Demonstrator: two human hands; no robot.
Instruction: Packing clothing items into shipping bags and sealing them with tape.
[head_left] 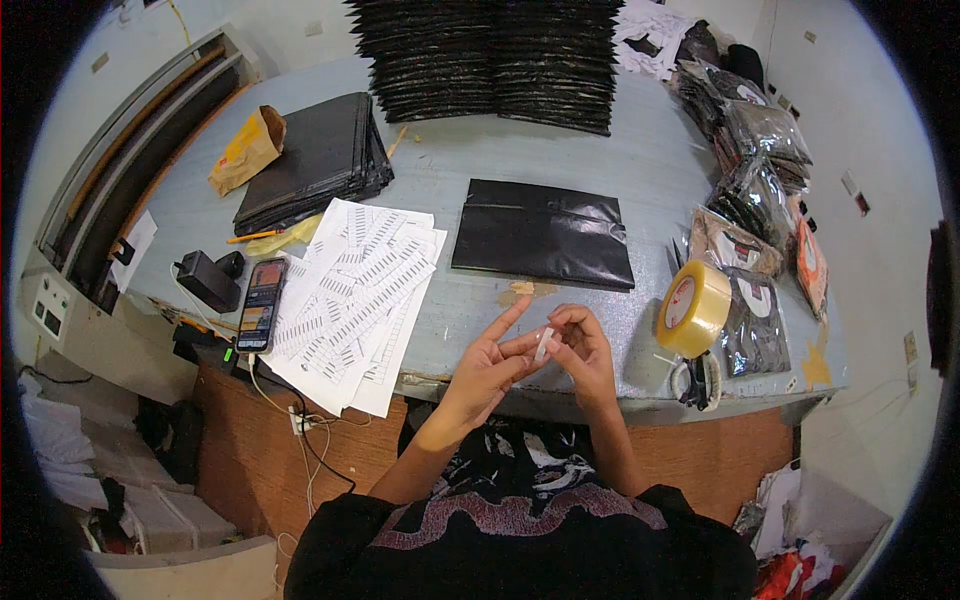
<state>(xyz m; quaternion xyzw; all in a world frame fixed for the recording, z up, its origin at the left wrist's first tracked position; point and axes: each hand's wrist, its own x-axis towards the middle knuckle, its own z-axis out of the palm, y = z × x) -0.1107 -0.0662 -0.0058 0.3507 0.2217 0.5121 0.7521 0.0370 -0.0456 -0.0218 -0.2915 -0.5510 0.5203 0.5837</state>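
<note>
Over the table's near edge my two hands meet at a small curved white strip (544, 344), perhaps a paper label. My right hand (588, 362) pinches it between thumb and fingers. My left hand (482, 378) has its index finger stretched out, while its thumb and another finger close in on the strip's left side. Just beyond the hands lies a flat, glossy black plastic packet (542, 232). A roll of clear yellowish tape (693, 308) stands to the right, with black-handled scissors (695, 382) below it at the edge.
Left of my hands, printed paper strips lie over white sheets (350, 290), beside a phone (262, 305) and a black box (208, 280). Behind are stacked black bags (310, 155) and a crumpled paper bag (247, 150). Tall black stacks (490, 60) stand far back; bagged garments (755, 215) line the right.
</note>
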